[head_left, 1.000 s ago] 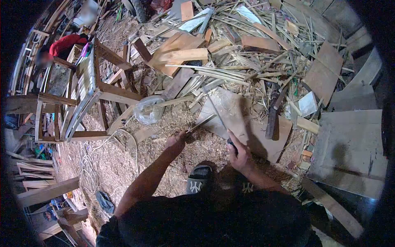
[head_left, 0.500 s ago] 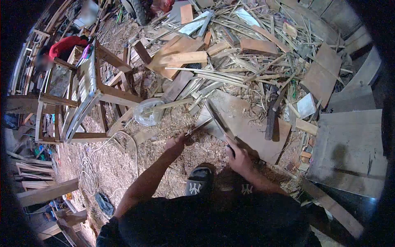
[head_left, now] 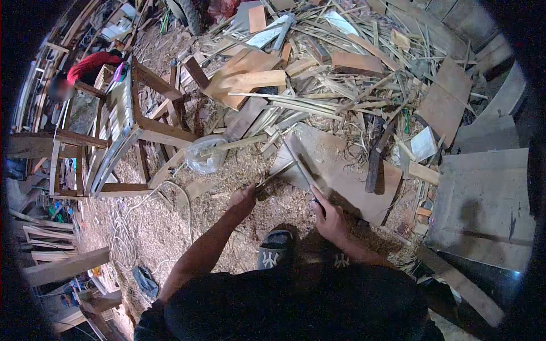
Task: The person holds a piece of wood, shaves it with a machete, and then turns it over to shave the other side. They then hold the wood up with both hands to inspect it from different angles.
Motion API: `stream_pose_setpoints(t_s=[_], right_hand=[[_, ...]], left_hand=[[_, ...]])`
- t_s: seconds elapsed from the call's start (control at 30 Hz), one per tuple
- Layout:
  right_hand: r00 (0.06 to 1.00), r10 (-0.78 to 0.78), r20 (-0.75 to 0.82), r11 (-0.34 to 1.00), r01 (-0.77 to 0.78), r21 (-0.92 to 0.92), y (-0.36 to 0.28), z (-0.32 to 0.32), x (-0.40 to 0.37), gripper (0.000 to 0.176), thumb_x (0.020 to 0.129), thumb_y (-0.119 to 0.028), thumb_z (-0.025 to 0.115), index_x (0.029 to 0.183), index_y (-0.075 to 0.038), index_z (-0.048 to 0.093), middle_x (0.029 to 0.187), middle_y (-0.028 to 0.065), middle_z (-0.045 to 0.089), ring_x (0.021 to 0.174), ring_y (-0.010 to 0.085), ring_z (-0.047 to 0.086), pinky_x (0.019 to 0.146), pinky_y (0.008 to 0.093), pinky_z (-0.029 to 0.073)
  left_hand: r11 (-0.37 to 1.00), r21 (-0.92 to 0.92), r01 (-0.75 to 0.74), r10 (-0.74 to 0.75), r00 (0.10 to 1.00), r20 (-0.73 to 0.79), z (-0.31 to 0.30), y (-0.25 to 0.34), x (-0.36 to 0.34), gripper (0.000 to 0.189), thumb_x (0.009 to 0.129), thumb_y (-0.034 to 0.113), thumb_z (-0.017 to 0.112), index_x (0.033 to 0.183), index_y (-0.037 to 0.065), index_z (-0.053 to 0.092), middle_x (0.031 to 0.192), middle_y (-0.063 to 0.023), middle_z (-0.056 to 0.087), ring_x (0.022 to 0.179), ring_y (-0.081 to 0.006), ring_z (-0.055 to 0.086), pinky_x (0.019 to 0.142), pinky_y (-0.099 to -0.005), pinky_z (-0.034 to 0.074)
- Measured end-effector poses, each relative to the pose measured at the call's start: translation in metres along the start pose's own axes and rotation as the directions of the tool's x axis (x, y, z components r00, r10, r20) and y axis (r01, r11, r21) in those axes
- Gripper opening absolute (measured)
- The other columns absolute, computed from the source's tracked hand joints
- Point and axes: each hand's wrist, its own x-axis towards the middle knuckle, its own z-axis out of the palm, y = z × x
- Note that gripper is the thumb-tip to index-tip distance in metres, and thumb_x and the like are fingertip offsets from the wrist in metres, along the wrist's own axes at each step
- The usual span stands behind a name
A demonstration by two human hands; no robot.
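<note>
My left hand (head_left: 244, 197) grips the near end of a thin bamboo strip (head_left: 277, 174) that slants up to the right over a flat wooden board (head_left: 347, 176). My right hand (head_left: 328, 216) is closed on the dark handle of a long knife (head_left: 301, 165), whose blade points up and left and crosses the strip's far end. Both hands hover low over ground covered in wood shavings. My sandalled foot (head_left: 274, 250) rests just below the hands.
A wooden chair frame (head_left: 133, 128) lies on its side at left, with a clear plastic bag (head_left: 205, 153) beside it. Planks and bamboo offcuts (head_left: 318, 74) pile up ahead. A dark hatchet (head_left: 374, 162) lies on the board. White cord (head_left: 122, 227) coils left. A person in red (head_left: 85, 65) crouches far left.
The knife blade came into view a second ago, swung up over the board, and now lies across the strip's end. My left hand has stayed nearly still, holding the strip.
</note>
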Motion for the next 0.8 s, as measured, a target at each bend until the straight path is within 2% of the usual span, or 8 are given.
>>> stream_pose_setpoints(t_s=[0.07, 0.17, 0.23, 0.37, 0.47, 0.53, 0.67, 0.8], right_hand=[[1.0, -0.007, -0.012, 1.0, 0.007, 0.027, -0.005, -0.006, 0.0, 0.045, 0.102, -0.015, 0.05, 0.146, -0.004, 0.048, 0.129, 0.0276, 0.061, 0.116, 0.0396, 0.064, 0.092, 0.0414, 0.051], [0.992, -0.097, -0.075, 0.993, 0.101, 0.058, -0.007, -0.009, 0.0, 0.044, 0.102, -0.014, 0.05, 0.145, -0.003, 0.049, 0.128, 0.0267, 0.061, 0.115, 0.0362, 0.065, 0.093, 0.0407, 0.051], [1.0, -0.014, -0.011, 0.999, 0.015, 0.036, 0.0, -0.006, 0.0, 0.044, 0.101, -0.014, 0.049, 0.144, -0.003, 0.05, 0.127, 0.0276, 0.061, 0.112, 0.038, 0.066, 0.092, 0.0407, 0.051], [0.998, 0.068, 0.019, 0.997, -0.068, -0.021, 0.004, -0.001, 0.002, 0.044, 0.1, -0.013, 0.051, 0.143, -0.003, 0.05, 0.121, 0.0293, 0.063, 0.11, 0.0413, 0.065, 0.092, 0.0416, 0.051], [0.999, -0.006, -0.036, 0.998, 0.009, 0.065, -0.001, -0.003, 0.002, 0.044, 0.101, -0.014, 0.052, 0.144, -0.004, 0.05, 0.123, 0.0289, 0.062, 0.111, 0.0415, 0.065, 0.094, 0.0414, 0.05], [0.99, -0.106, -0.093, 0.991, 0.112, 0.072, -0.008, -0.007, 0.001, 0.044, 0.101, -0.016, 0.052, 0.144, -0.006, 0.05, 0.126, 0.028, 0.062, 0.113, 0.0429, 0.064, 0.095, 0.0427, 0.05], [0.99, 0.104, 0.095, 0.993, -0.098, -0.062, 0.013, -0.002, 0.001, 0.045, 0.102, -0.017, 0.05, 0.146, -0.008, 0.048, 0.133, 0.0268, 0.058, 0.123, 0.0419, 0.058, 0.098, 0.0442, 0.049], [0.995, 0.085, 0.046, 0.996, -0.084, -0.023, 0.004, -0.001, -0.002, 0.045, 0.103, -0.017, 0.048, 0.147, -0.009, 0.047, 0.134, 0.0277, 0.058, 0.124, 0.0417, 0.058, 0.1, 0.0427, 0.048]], left_hand=[[1.0, 0.012, 0.005, -0.005, 1.0, -0.01, 0.005, -0.004, 0.002, 0.026, 0.099, 0.032, 0.047, 0.12, 0.021, 0.056, 0.075, -0.0223, 0.066, 0.07, -0.0471, 0.066, 0.061, -0.0589, 0.051], [0.996, -0.082, -0.019, 0.013, 0.997, -0.074, 0.025, -0.021, 0.007, 0.047, 0.101, 0.057, 0.036, 0.11, 0.022, 0.064, 0.075, -0.0165, 0.065, 0.067, -0.0426, 0.064, 0.056, -0.0538, 0.048], [0.999, -0.039, 0.004, -0.003, 1.0, 0.015, 0.013, -0.01, 0.006, 0.026, 0.099, 0.033, 0.048, 0.119, 0.019, 0.056, 0.075, -0.0234, 0.066, 0.07, -0.0488, 0.065, 0.063, -0.0605, 0.05], [0.998, -0.037, 0.043, -0.043, 0.999, 0.008, 0.003, -0.001, 0.004, 0.022, 0.098, 0.031, 0.05, 0.114, 0.017, 0.056, 0.075, -0.0231, 0.066, 0.072, -0.049, 0.065, 0.063, -0.0599, 0.05], [0.995, -0.027, 0.101, -0.1, 0.994, 0.036, 0.007, -0.004, 0.004, 0.049, 0.101, 0.059, 0.031, 0.122, 0.025, 0.06, 0.076, -0.0177, 0.065, 0.069, -0.0426, 0.063, 0.058, -0.0536, 0.048], [0.997, 0.003, 0.08, -0.08, 0.995, 0.054, 0.002, 0.001, 0.002, 0.03, 0.098, 0.037, 0.043, 0.118, 0.02, 0.058, 0.076, -0.0228, 0.067, 0.075, -0.0482, 0.066, 0.065, -0.0597, 0.05], [0.991, -0.113, 0.066, -0.06, 0.996, 0.059, -0.002, 0.003, -0.001, 0.03, 0.098, 0.037, 0.042, 0.117, 0.02, 0.058, 0.081, -0.0241, 0.067, 0.078, -0.0475, 0.066, 0.066, -0.0596, 0.05], [0.975, -0.208, 0.081, -0.073, 0.996, 0.045, 0.007, -0.007, 0.002, 0.024, 0.098, 0.032, 0.044, 0.111, 0.018, 0.059, 0.083, -0.0239, 0.067, 0.078, -0.0467, 0.067, 0.066, -0.0585, 0.051]])
